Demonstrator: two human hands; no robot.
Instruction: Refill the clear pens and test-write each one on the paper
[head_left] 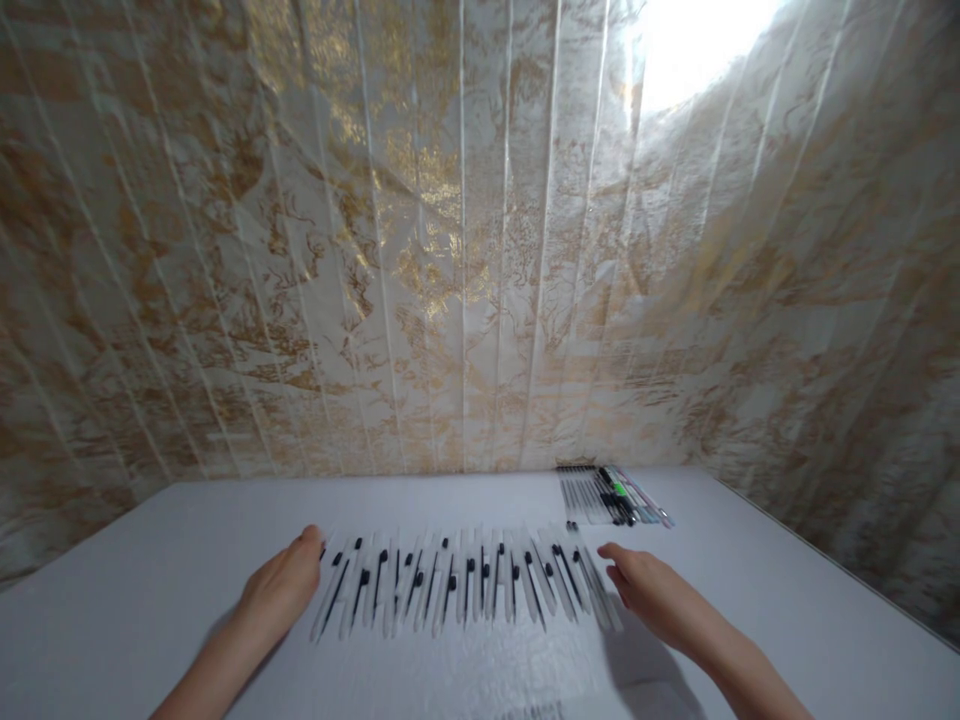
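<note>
Black-and-clear pens (pixel 470 567) lie on the table (pixel 150 560) in a loose row I'd judge mostly laid out, my curled left hand (pixel 286 577) at its nine o'clock, any hold hidden, my half-open right hand (pixel 637 580) seemingly empty at three, a separate bundle (pixel 613 495) untouched at two.

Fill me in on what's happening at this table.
A person has both bare hands over a white table, one at each end of a long row of pen parts: clear tubes, thin dark sticks and black caps. The left hand is at the row's left end; whether it grips anything is hard to tell. The right hand is beside the right end, with nothing visible in it. A smaller group of slim sticks lies farther back on the right.
</note>
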